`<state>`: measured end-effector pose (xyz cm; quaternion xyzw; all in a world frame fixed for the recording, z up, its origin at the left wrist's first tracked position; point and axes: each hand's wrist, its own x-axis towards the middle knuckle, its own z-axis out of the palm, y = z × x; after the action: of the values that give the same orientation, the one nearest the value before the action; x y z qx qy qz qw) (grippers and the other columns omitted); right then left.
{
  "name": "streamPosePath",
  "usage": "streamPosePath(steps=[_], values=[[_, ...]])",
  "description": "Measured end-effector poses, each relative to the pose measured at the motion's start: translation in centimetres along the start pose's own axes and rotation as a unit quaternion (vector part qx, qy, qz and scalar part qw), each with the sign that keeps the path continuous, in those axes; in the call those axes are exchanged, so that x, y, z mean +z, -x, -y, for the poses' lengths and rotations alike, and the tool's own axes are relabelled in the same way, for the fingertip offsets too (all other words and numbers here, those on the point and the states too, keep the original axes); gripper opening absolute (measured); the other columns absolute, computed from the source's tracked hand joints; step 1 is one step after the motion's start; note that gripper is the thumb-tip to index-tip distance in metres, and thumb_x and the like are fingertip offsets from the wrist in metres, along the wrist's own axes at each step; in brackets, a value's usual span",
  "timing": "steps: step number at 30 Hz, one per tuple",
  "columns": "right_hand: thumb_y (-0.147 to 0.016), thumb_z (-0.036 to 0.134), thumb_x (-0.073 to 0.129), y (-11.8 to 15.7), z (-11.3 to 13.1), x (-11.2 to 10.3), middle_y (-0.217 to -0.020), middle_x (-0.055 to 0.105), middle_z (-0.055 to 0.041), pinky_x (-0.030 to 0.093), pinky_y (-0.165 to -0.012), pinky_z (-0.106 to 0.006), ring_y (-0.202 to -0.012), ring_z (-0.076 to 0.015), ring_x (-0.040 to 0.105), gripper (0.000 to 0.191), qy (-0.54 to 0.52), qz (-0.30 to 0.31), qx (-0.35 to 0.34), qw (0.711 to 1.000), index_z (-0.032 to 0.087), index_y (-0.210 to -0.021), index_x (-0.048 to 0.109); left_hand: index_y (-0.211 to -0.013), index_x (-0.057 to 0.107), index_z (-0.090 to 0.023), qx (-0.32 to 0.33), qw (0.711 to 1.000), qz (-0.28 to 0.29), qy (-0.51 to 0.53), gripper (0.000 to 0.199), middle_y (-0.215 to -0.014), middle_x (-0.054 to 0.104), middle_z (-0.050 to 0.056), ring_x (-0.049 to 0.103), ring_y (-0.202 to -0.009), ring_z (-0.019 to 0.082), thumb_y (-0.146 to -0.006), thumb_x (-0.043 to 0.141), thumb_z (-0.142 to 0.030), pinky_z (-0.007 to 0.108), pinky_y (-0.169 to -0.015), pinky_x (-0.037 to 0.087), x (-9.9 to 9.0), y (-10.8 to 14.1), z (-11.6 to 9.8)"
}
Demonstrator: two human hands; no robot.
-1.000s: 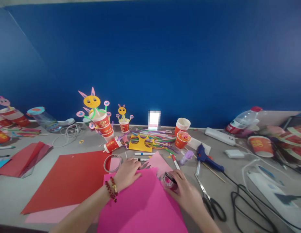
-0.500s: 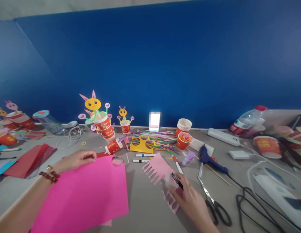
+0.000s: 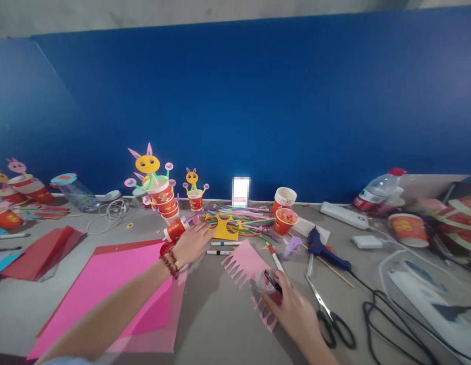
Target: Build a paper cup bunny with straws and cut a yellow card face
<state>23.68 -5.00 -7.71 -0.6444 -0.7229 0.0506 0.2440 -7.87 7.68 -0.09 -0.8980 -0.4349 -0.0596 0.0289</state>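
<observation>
My left hand [image 3: 193,244] reaches across the table with its fingers stretched out, beside the yellow cut-out paper [image 3: 226,228] and a tipped red paper cup [image 3: 175,230]. Under that forearm lie bright pink sheets [image 3: 121,271] over red and pale pink ones. Held in my right hand [image 3: 290,304] is a black marker [image 3: 273,281], above a clear round item [image 3: 264,279] on the pale pink paper. That pale pink paper [image 3: 247,257] has pointed cuts along its edge, and a strip with oval holes [image 3: 266,315] lies just below.
Scissors [image 3: 328,312], a blue glue gun [image 3: 328,251] and its black cable lie right. Red cups [image 3: 285,221], pipe cleaners and a small lit screen [image 3: 241,191] stand or lie at the back. Paper-faced cup figures [image 3: 159,190] stand at left, red paper [image 3: 41,253] farther left.
My left hand has moved right and forward, off the bright pink sheet, which now lies lower and farther left on the stack. My right hand still holds the black marker.
</observation>
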Motion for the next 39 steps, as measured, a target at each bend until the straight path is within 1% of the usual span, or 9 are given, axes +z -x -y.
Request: streamPosePath(steps=[5, 9, 13, 17, 21, 28, 33, 36, 39], values=[[-0.087, 0.045, 0.060, 0.3, 0.3, -0.1, -0.119, 0.074, -0.0117, 0.061, -0.068, -0.039, -0.088, -0.0312, 0.077, 0.045, 0.012, -0.002, -0.009, 1.000, 0.023, -0.126, 0.053, -0.125, 0.059, -0.016, 0.022, 1.000, -0.008, -0.002, 0.040, -0.118, 0.070, 0.014, 0.063, -0.113, 0.028, -0.087, 0.050, -0.005, 0.043, -0.096, 0.049, 2.1, -3.3, 0.0], [-0.086, 0.045, 0.060, 0.0, 0.6, -0.4, -0.113, 0.076, -0.0100, 0.061, -0.065, -0.037, -0.084, -0.0304, 0.078, 0.043, -0.001, -0.010, 0.008, 1.000, 0.024, -0.124, 0.054, -0.122, 0.060, -0.016, 0.022, 0.999, -0.039, 0.010, 0.032, -0.118, 0.069, 0.014, 0.063, -0.112, 0.028, -0.093, 0.049, -0.014, 0.044, -0.097, 0.049, 1.2, -3.2, 0.0], [-0.088, 0.049, 0.057, -0.2, 1.0, -1.7, -0.100, 0.078, -0.0089, 0.060, -0.065, -0.036, -0.081, -0.0298, 0.077, 0.039, -0.054, -0.021, 0.020, 0.998, 0.024, -0.119, 0.055, -0.127, 0.058, -0.018, 0.019, 0.995, -0.085, 0.041, 0.034, -0.126, 0.065, 0.013, 0.060, -0.117, 0.027, -0.095, 0.047, -0.022, 0.044, -0.103, 0.047, -0.9, -0.6, -1.9], [-0.091, 0.057, 0.053, 0.4, 1.1, -4.4, -0.107, 0.075, -0.0118, 0.060, -0.069, -0.033, -0.086, -0.0279, 0.075, 0.046, -0.106, -0.087, 0.061, 0.989, 0.023, -0.122, 0.052, -0.129, 0.055, -0.022, 0.128, 0.984, -0.073, 0.100, 0.039, -0.126, 0.067, 0.008, 0.061, -0.117, 0.024, -0.091, 0.051, -0.019, 0.042, -0.107, 0.045, -1.2, 4.3, -6.2], [-0.089, 0.061, 0.052, 0.9, 0.8, -6.3, -0.102, 0.075, -0.0126, 0.055, -0.052, -0.030, -0.053, -0.0196, 0.065, 0.052, -0.091, -0.124, 0.118, 0.981, 0.021, -0.122, 0.053, -0.121, 0.056, -0.021, 0.170, 0.979, -0.010, 0.111, 0.031, -0.119, 0.069, 0.008, 0.063, -0.108, 0.023, -0.091, 0.052, -0.017, 0.040, -0.101, 0.049, 0.1, 7.4, -9.9], [-0.089, 0.046, 0.058, 1.7, 1.1, -5.5, -0.114, 0.074, -0.0111, 0.060, -0.073, -0.033, -0.096, -0.0281, 0.075, 0.045, -0.104, -0.010, 0.011, 0.994, 0.024, -0.128, 0.052, -0.108, 0.059, -0.020, 0.144, 0.984, 0.027, 0.099, 0.016, -0.116, 0.069, 0.008, 0.063, -0.108, 0.025, -0.095, 0.051, -0.022, 0.043, -0.099, 0.050, 1.3, 7.4, -11.2], [-0.088, 0.035, 0.060, 2.3, 2.6, -4.5, -0.116, 0.074, -0.0100, 0.059, -0.070, -0.033, -0.085, -0.0265, 0.076, 0.048, -0.099, 0.101, -0.023, 0.990, 0.025, -0.134, 0.049, -0.110, 0.060, -0.022, 0.120, 0.978, -0.025, 0.170, 0.019, -0.122, 0.068, 0.007, 0.063, -0.110, 0.023, -0.095, 0.048, -0.017, 0.041, -0.102, 0.050, 1.5, 8.8, -11.1], [-0.084, 0.029, 0.065, 2.0, 3.9, -4.0, -0.122, 0.072, -0.0090, 0.058, -0.074, -0.033, -0.090, -0.0265, 0.076, 0.050, -0.102, 0.142, -0.044, 0.984, 0.025, -0.132, 0.051, -0.128, 0.052, -0.025, 0.057, 0.967, -0.061, 0.243, 0.033, -0.128, 0.065, 0.008, 0.061, -0.118, 0.023, -0.096, 0.052, -0.025, 0.040, -0.106, 0.049, 1.1, 9.1, -11.3], [-0.080, 0.027, 0.070, 1.4, 5.3, -3.6, -0.121, 0.073, -0.0091, 0.056, -0.078, -0.034, -0.097, -0.0282, 0.074, 0.054, -0.094, 0.163, -0.061, 0.980, 0.023, -0.131, 0.052, -0.143, 0.037, -0.024, 0.015, 0.952, -0.056, 0.300, 0.060, -0.139, 0.058, 0.012, 0.057, -0.127, 0.026, -0.091, 0.063, -0.040, 0.041, -0.105, 0.051, 0.7, 8.4, -11.7]])
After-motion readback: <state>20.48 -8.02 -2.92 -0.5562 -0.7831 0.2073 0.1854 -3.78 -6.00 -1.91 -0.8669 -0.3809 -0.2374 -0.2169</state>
